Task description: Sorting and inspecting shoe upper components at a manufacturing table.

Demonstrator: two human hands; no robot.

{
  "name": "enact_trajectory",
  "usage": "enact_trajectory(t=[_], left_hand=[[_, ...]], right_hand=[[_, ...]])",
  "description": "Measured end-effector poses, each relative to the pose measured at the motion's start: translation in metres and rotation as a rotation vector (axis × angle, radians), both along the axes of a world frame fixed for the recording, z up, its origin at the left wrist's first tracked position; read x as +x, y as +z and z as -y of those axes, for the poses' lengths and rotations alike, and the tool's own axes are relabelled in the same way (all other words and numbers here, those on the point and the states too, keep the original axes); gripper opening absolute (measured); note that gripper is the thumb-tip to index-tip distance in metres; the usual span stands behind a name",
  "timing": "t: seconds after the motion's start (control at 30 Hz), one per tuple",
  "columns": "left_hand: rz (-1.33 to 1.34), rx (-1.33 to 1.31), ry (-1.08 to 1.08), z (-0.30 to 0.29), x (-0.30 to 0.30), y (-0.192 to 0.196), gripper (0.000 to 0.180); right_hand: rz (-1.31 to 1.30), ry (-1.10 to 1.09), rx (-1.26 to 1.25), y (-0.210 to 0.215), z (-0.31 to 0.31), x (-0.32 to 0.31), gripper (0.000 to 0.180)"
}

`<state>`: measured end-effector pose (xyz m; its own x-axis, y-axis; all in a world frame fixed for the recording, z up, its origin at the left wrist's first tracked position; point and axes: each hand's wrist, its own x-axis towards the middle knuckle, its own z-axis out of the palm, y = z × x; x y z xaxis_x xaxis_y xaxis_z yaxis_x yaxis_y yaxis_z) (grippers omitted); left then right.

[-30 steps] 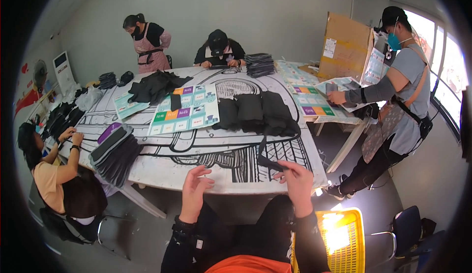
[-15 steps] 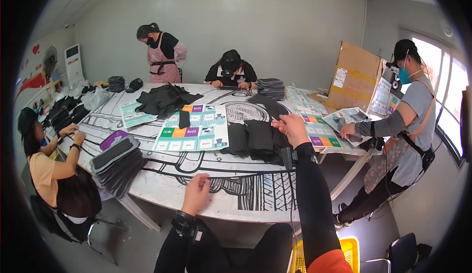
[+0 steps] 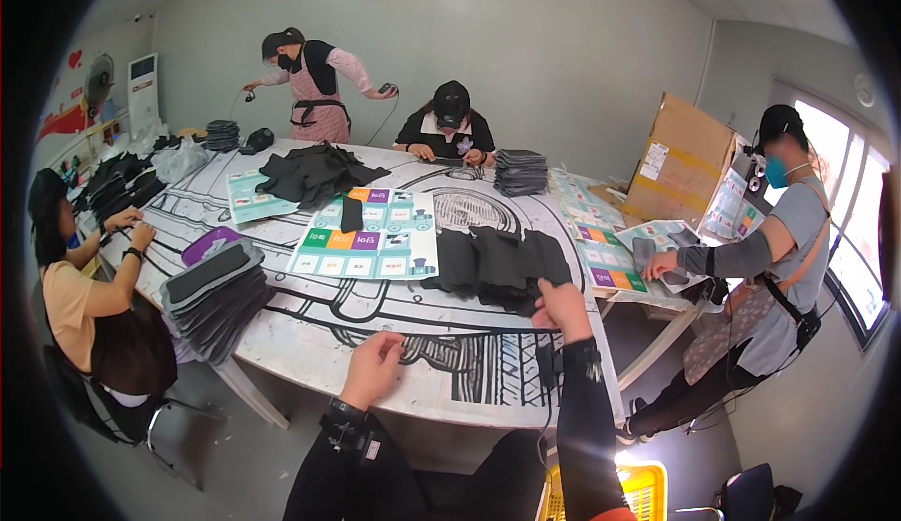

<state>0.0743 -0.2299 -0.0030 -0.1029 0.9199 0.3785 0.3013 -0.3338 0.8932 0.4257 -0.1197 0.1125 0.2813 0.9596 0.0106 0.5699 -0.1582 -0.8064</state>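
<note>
My left hand (image 3: 374, 369) hangs just above the table's front edge with its fingers curled in. Whether anything small is in it I cannot make out. My right hand (image 3: 565, 311) is at the near right side of several stacks of dark cloth pieces (image 3: 497, 266), its index finger and thumb apart beside the rightmost stack. Whether the fingertips touch the cloth is hard to tell. A small dark device (image 3: 547, 366) with a cable is by my right wrist. Left of the stacks lies a printed sheet (image 3: 405, 256) with a small dark piece (image 3: 352, 215) on it.
On the white, line-drawn table (image 3: 300, 371) are a heap of dark cloth (image 3: 314, 176), a tall grey stack (image 3: 216, 291) and another stack (image 3: 519, 172). A cardboard box (image 3: 678, 160) stands at right. Several people work around the table. A yellow basket (image 3: 643, 493) sits below.
My right hand has come down and nearer, from above the cloth stacks to their near right side, its fingers spreading. My left hand has barely moved. The standing person at the back has spread both arms, holding cabled devices.
</note>
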Motion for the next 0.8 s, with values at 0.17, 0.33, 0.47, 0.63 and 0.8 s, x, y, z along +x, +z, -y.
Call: enact_trajectory(t=[0.17, 0.33, 0.47, 0.63, 0.8], left_hand=[[0.003, -0.010, 0.016, 0.007, -0.008, -0.003, 0.016], [-0.007, -0.029, -0.001, 0.011, -0.004, 0.005, 0.016], [0.027, -0.031, -0.002, 0.004, -0.006, -0.006, 0.016], [0.088, 0.015, -0.013, -0.006, -0.015, -0.023, 0.016], [0.072, -0.010, -0.019, -0.001, -0.011, -0.012, 0.017]], right_hand=[[-0.123, 0.229, -0.012, -0.045, 0.085, 0.004, 0.035], [-0.285, 0.267, 0.101, -0.104, 0.144, -0.001, 0.015], [-0.356, 0.266, 0.181, -0.109, 0.154, 0.003, 0.015], [-0.445, 0.290, 0.282, -0.116, 0.148, -0.003, 0.014], [-0.398, 0.274, 0.279, -0.108, 0.154, -0.001, 0.016]])
